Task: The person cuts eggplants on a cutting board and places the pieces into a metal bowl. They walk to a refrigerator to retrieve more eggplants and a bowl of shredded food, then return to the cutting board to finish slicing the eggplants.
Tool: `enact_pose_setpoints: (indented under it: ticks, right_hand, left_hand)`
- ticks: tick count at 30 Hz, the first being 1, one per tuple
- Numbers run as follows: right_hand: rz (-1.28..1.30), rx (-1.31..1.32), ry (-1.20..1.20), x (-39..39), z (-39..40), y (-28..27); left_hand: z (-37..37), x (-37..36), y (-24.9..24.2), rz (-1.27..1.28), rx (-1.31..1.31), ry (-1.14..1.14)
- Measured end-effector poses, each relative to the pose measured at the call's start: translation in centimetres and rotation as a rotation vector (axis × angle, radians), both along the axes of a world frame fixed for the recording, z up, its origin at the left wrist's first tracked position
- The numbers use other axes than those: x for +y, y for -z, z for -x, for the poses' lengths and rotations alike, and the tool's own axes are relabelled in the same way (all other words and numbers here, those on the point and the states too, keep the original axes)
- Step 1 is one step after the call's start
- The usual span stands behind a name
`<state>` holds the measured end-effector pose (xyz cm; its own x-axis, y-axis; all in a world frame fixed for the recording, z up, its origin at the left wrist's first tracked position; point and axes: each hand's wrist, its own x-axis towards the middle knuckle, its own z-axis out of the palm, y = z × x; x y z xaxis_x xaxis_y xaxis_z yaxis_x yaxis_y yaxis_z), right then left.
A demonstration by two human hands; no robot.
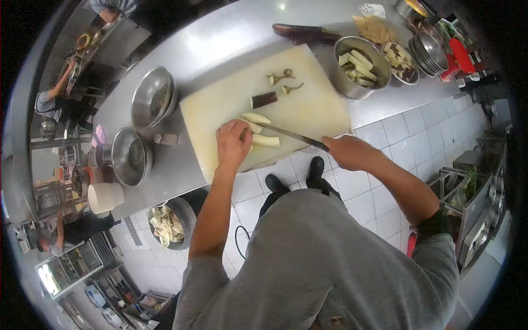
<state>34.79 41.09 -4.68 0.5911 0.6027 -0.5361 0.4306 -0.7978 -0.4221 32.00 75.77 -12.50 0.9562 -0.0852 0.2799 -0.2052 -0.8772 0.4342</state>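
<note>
My right hand [352,153] grips the handle of a kitchen knife [294,136], its blade pointing left over the cutting board [206,113]. Curled fingers of my left hand [233,142] hold down peeled eggplant pieces [266,141] at the knife tip; the fingers partly hide them. Another pale piece [256,118] lies just above the blade. Farther back on the board are an unpeeled eggplant chunk [264,99] with dark skin and several cut-off stem ends [275,80].
Whole eggplants [305,33] lie behind the board. At right stands a metal pot [355,91] of cut pieces, beside a bowl [407,80] of more pieces. Metal bowls [135,176] sit at left. A bin [190,212] of peelings stands on the floor. Other people work at far left.
</note>
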Motion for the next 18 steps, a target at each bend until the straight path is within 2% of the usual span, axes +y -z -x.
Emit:
enact_pose_setpoints:
  ticks: [1, 4, 7, 10, 13, 16, 18]
  right_hand:
    - [0.028, 0.032, -0.008, -1.0, -0.1, -0.8]
    - [-0.104, 0.071, 0.053, -1.9, 1.2, -2.9]
    - [-0.147, 0.179, -0.039, 1.2, 3.8, -3.0]
    - [-0.192, 0.259, -0.048, 6.4, 5.5, 1.6]
    - [-0.246, 0.226, -0.066, 7.6, 4.7, 3.8]
    - [-0.286, 0.126, -0.031, 5.8, 3.0, 5.8]
    - [-0.279, 0.109, 0.034, 4.2, 1.4, 6.0]
  left_hand:
    - [-0.3, 0.1, -0.8, -0.048, 0.052, 0.009]
    - [-4.2, -0.1, -3.1, 0.037, -0.072, 0.015]
    - [-10.1, -1.6, -3.4, -0.049, 0.072, 0.241]
    - [-13.4, -2.9, -3.6, -0.309, 0.457, 0.316]
    - [-12.9, -1.6, -5.5, -0.314, 0.244, 0.353]
    - [-8.2, 0.9, -9.4, -0.249, -0.104, 0.374]
    - [-4.0, 1.4, -7.1, -0.204, -0.106, 0.333]
